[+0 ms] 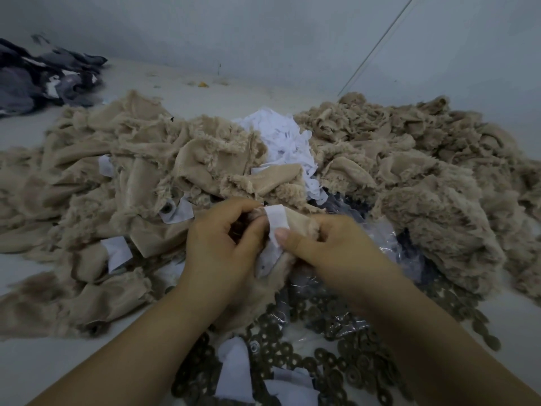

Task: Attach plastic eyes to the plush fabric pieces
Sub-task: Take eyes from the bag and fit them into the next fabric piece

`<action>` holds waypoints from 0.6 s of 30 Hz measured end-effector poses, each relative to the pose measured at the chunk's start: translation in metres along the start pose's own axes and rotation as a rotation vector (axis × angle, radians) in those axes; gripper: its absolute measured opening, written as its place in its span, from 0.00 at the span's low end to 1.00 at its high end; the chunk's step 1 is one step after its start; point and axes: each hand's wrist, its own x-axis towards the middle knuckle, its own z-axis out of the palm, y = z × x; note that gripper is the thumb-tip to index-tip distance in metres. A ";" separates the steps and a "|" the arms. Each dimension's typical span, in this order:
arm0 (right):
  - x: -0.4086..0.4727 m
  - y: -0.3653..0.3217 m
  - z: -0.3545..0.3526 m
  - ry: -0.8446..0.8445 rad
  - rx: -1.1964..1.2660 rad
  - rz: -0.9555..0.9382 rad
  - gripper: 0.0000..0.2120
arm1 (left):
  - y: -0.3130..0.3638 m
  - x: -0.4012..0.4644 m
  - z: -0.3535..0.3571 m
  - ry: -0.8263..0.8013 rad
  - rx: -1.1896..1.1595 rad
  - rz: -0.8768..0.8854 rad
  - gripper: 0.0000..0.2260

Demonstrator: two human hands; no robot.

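Beige plush piece with a white strip laid on it sits between both hands at the middle of the view, just in front of the white scrap heap. Left hand curls its fingers round the plush piece's left edge; right hand pinches the strip and plush together, thumb pressed on the white strip. Left of the scrap heap lies a pile of plush pieces, several carrying white strips; right of it, a second plush pile. Nearer the person than the scrap heap, dark round washers spread over clear plastic film. Far left of the heap, dark cloth lies on the pale table.
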 end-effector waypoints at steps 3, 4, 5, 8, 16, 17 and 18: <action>0.002 0.003 0.000 0.036 0.312 0.109 0.10 | 0.002 0.002 0.000 0.028 -0.068 -0.099 0.08; 0.004 0.004 -0.001 0.033 0.396 0.131 0.10 | 0.002 0.002 0.000 0.031 -0.082 -0.120 0.07; 0.005 0.004 -0.002 0.024 0.467 0.148 0.09 | 0.001 0.002 0.000 0.032 -0.082 -0.133 0.05; 0.007 0.005 -0.002 0.048 0.574 0.165 0.09 | 0.000 0.003 -0.002 0.064 0.013 -0.107 0.03; 0.007 0.008 -0.001 0.112 0.604 0.139 0.13 | 0.016 -0.002 -0.007 -0.078 0.075 0.058 0.16; 0.008 0.008 -0.001 0.117 0.606 0.143 0.14 | 0.016 -0.003 -0.005 -0.092 0.108 0.074 0.14; 0.008 0.009 -0.001 0.121 0.603 0.142 0.15 | 0.016 -0.003 -0.004 -0.096 0.113 0.078 0.11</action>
